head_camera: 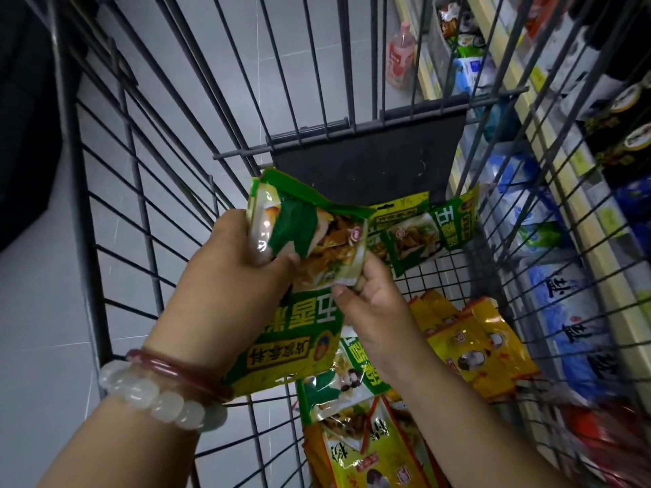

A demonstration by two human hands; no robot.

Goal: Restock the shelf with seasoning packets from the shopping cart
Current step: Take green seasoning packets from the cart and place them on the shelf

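I look down into a grey wire shopping cart [116, 191]. My left hand [232, 276] grips a small stack of green seasoning packets [303, 241] above the cart floor. My right hand [373, 308] pinches the lower edge of that same stack from the right. One more green packet [422, 234] lies against the cart's far wall. Yellow packets [472, 346] lie at the cart's right side, and more green and yellow packets [355, 427] sit under my right forearm. The shelf [563, 191] runs along the right, seen through the cart's wires.
A black flap [370, 160] hangs at the cart's far end. The shelf holds blue and white bags [570, 311], dark bowls [627, 135] and small packets higher up. A pink bottle [400, 61] stands on the grey floor beyond the cart.
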